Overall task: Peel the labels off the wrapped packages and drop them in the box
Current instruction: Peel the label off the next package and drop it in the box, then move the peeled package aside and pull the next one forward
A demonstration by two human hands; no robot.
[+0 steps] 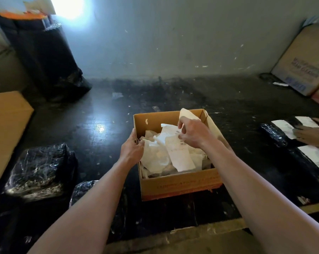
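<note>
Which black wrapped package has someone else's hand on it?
The upper package at far right, with white labels: another person's hand lies on it. Left packages have none.

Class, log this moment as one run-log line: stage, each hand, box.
stage: drop-off | left hand grips cardboard box wall | right hand pinches printed label over box | box: piled with peeled labels
</note>
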